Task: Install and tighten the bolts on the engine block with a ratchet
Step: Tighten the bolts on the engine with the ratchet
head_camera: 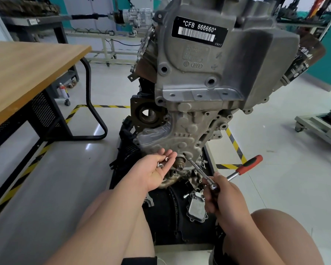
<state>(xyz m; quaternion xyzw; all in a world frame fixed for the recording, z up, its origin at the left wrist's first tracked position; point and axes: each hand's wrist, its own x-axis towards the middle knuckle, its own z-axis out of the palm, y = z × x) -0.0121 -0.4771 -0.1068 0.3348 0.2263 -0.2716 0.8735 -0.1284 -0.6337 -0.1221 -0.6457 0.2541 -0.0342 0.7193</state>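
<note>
1. My left hand (157, 172), lower centre, lies palm-up, cupped open, with loose bolts (163, 163) resting in it: small, light, prone to roll.
2. My right hand (221, 196) is closed around the ratchet (214, 185) head; its extension (196, 166) is rigid steel, and the red handle (250, 164) offers the firmer hold.
3. Engine block (189, 129), centre frame: heavy, fixed.

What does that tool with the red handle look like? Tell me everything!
The ratchet has a red and dark grip, a shiny metal shaft, and a long thin metal extension bar slanting up toward the engine block. The right hand grips it around the head, with the handle sticking out up and to the right.
</note>
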